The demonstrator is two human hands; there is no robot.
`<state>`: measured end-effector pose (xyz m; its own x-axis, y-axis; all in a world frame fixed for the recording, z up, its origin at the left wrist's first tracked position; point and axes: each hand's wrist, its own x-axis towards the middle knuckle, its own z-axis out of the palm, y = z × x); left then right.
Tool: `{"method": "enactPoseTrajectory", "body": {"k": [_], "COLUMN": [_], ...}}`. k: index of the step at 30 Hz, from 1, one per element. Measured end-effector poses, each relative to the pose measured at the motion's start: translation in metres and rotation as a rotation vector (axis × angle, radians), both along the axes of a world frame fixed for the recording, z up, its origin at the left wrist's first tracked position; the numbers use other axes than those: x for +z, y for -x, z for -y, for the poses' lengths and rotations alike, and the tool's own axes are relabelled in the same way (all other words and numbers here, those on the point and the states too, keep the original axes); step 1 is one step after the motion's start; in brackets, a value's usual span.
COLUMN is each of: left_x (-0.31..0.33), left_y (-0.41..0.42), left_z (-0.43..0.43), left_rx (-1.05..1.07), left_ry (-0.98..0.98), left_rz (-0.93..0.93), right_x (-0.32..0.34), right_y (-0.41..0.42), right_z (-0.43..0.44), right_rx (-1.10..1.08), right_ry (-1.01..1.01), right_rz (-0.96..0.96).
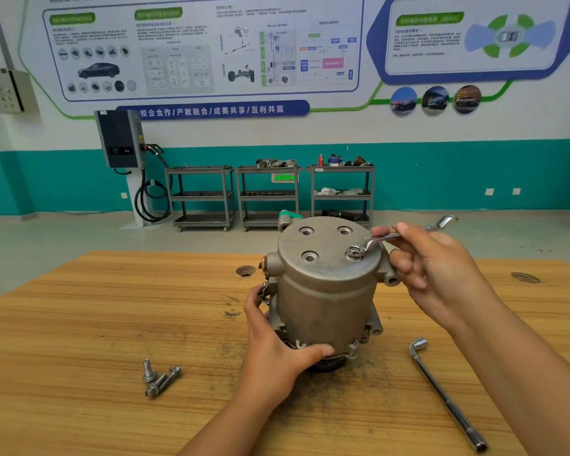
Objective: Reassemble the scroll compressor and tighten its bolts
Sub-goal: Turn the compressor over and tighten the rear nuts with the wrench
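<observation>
Left hand [270,340] is gripping the bottom of the scroll compressor [326,291] standing on the surface [79,324], while the right hand [435,268] is pinching a wrench [377,239] sitting on one top bolt [355,251], and it could be slipping off if the pull is tilting it.
</observation>
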<state>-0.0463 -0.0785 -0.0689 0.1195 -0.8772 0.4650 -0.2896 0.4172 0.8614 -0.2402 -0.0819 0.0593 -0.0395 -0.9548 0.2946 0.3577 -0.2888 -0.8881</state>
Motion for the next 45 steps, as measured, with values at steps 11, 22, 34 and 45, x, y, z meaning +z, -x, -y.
{"method": "enactPoseTrajectory", "body": {"k": [11,22,34,45], "left_x": [0.003,0.004,0.005,0.005], "left_y": [-0.007,0.000,0.004,0.007], "left_z": [0.002,-0.002,-0.005,-0.004], "left_rx": [-0.032,-0.001,0.015,-0.004], "left_ry": [-0.029,-0.016,-0.018,-0.008], "left_rz": [0.026,0.047,0.063,0.076], "right_x": [0.020,0.001,-0.004,-0.012], "right_y": [0.000,-0.020,-0.043,-0.043], "right_z": [0.007,-0.008,-0.018,-0.018], "right_rx": [0.095,-0.225,-0.507,-0.552], "right_ry": [-0.031,0.091,0.192,0.287], "right_rz": [-0.147,0.188,0.216,0.206]}}
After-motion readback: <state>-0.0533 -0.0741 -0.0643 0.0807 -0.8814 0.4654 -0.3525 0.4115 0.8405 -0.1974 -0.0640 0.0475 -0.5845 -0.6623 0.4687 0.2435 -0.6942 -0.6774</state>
